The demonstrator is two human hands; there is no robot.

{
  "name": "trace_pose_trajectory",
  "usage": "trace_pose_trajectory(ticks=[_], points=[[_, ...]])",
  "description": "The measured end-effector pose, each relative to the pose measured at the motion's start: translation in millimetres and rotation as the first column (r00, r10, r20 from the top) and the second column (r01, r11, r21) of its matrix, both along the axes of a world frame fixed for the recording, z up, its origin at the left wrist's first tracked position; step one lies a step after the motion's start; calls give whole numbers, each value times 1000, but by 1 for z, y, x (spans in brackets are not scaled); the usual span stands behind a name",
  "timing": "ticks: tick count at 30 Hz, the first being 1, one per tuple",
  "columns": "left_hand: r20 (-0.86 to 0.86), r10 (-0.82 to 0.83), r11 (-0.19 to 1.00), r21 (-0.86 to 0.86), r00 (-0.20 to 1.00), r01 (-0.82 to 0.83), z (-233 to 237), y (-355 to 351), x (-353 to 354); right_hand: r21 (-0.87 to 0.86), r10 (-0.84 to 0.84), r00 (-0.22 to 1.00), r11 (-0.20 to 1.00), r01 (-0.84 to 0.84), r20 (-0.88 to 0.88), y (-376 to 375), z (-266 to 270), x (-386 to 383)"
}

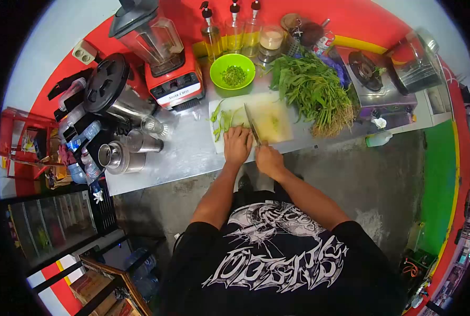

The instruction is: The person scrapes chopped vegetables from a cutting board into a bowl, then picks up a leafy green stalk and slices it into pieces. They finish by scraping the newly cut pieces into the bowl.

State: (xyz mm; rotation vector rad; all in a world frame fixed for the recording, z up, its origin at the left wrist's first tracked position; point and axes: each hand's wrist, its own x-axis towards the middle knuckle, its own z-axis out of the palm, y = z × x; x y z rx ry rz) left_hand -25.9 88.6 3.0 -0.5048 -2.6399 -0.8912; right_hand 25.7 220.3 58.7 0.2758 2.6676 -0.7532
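A knife (252, 122) points away from me over a white cutting board (277, 117), and my right hand (270, 160) is wrapped round its handle. Just left of the blade, my left hand (238, 145) presses down on the board with its fingers bent together; what lies under the fingertips is too small to tell. Loose green leaves and stems (223, 120) lie on the board's left part. Behind the board stands a green bowl (218, 80) with chopped greens (234, 76) in it. A big bunch of leafy greens with roots (319, 92) lies at the board's right.
A red blender (174, 87) stands at the back left, near pump bottles (234, 32) and a glass jar (270, 42). Metal containers (121, 158) are on the counter's left. A gas stove (374, 79) stands at the right, and a bottle (378, 139) is near its front.
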Motion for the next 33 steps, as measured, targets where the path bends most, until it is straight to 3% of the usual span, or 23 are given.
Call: trace_pose_trajectory(ticks=[5,8,9,11,13,17,19,21,22,23,25,28,31,33], points=[[51,1,999,-34,999,0,1,1,1,34,67,997,997,-66,-43,5,-25,-10],[0,-18,1000,-17,1000,18,-6,0,-2,37,54,998,998,-55,27,15,-23,-20],[-17,-21,1000,1,1000,21,-8,-1,-1,49,105,994,993,-106,26,23,-44,-21],[-19,-26,999,47,999,27,-3,-4,2,68,167,986,983,-168,17,27,-39,-22],[-6,15,998,65,1000,-15,-1,-5,3,28,-49,998,998,48,45,23,8,-10],[3,12,991,133,1000,-12,0,-4,3,9,75,990,997,-74,-120,45,-19,-2],[13,19,985,171,1000,-21,-7,-7,2,-17,93,993,995,-94,-76,50,-11,2],[-12,42,940,338,999,-35,-15,-12,-2,-102,213,965,968,-230,-155,59,-15,6],[-54,155,902,414,986,-119,-16,-13,-4,-150,183,963,965,-214,-196,62,-20,9],[-60,145,903,416,988,-108,-17,-19,-9,-147,174,964,968,-205,-202,68,-24,11],[-30,339,830,480,940,-284,-6,-36,-13,-149,180,966,966,-209,-188,76,-30,18],[11,451,811,412,892,-415,5,-54,-16,-155,138,979,975,-161,-151,94,-43,21],[27,426,861,297,905,-414,6,-57,-6,-121,73,996,990,-78,-49,105,-49,18],[76,410,874,251,909,-415,-1,-54,1,-145,-7,978,989,-24,-209,104,-46,19]])
